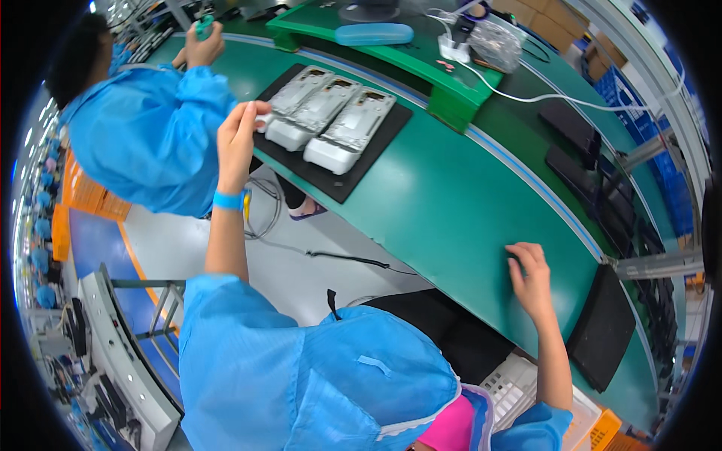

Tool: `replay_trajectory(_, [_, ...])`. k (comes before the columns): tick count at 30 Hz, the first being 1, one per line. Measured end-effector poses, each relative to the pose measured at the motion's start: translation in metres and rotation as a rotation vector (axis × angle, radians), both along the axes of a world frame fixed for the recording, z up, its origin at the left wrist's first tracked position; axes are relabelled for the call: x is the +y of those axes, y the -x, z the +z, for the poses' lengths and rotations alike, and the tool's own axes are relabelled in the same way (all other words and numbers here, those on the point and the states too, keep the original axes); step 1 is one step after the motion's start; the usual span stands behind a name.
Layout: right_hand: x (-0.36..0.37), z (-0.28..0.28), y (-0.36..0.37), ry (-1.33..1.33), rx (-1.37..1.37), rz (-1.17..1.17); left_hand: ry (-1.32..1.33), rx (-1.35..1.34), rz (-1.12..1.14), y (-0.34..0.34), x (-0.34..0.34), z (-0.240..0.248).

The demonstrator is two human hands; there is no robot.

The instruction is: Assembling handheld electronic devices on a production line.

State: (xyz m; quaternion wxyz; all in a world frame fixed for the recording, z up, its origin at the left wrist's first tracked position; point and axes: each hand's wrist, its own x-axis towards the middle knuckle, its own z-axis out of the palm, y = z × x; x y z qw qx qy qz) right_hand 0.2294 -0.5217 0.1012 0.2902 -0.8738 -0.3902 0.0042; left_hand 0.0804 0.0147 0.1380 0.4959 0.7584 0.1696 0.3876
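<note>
My left hand (239, 143) reaches forward on the left, a blue band round its wrist. Its thumb and fingers close at the near end of the leftmost of three white device housings (301, 89); the exact contact is partly hidden. Beside that one lie the middle housing (320, 113) and the right housing (353, 129), all side by side on a black mat (359, 171) with their inner sides up. My right hand (531, 276) hangs low at the green table (451, 203) on the right, holding nothing, fingers loosely bent and apart.
A co-worker in a blue smock (150, 135) holds a small green thing (204, 28) at the left. Behind the mat stands a green raised shelf (459, 101) with a blue case (374, 34) and a white cable (526, 99). A black pad (602, 327) lies far right.
</note>
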Motion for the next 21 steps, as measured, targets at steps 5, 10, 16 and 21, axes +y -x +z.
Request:
replay_trajectory(5, [0.15,0.002,0.032,-0.02,0.136,0.3,-0.116,0.277,0.304,-0.009,0.135,-0.078])
replay_trajectory(10, [0.259,-0.052,0.053,-0.023,0.12,0.264,0.056,0.5,0.284,-0.017,0.176,-0.107])
replay_trajectory(16, [0.255,-0.037,0.087,-0.06,0.139,0.113,0.007,0.465,0.274,0.004,0.113,-0.089])
replay_trajectory(21, [0.148,-0.012,0.108,0.028,0.167,-0.044,-0.113,0.422,0.051,0.02,-0.006,-0.08])
